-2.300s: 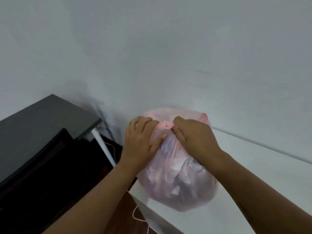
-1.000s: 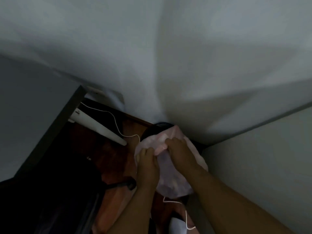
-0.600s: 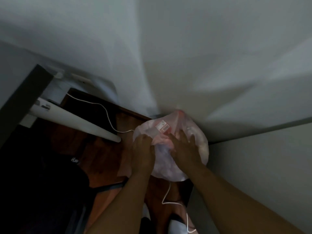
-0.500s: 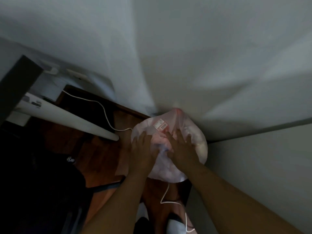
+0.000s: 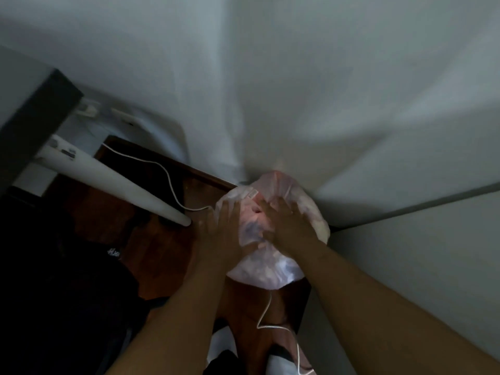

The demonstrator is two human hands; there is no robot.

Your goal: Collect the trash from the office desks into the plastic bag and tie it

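Note:
A full, pale pink plastic bag of trash sits low in the corner where the white wall meets the white desk side, above the wooden floor. A small pink knot shows on its top between my hands. My left hand lies flat on the bag's left side with straight fingers. My right hand lies on its top right, fingers spread over the plastic. Neither hand curls round anything.
A white desk leg slants across the left under a dark desktop. A white cable runs over the brown wooden floor. A black bag fills the lower left. The white desk stands to the right.
The bag went down from the white desk to the floor corner. My hands released the pinched knot and now lie flat on the bag with straightened fingers.

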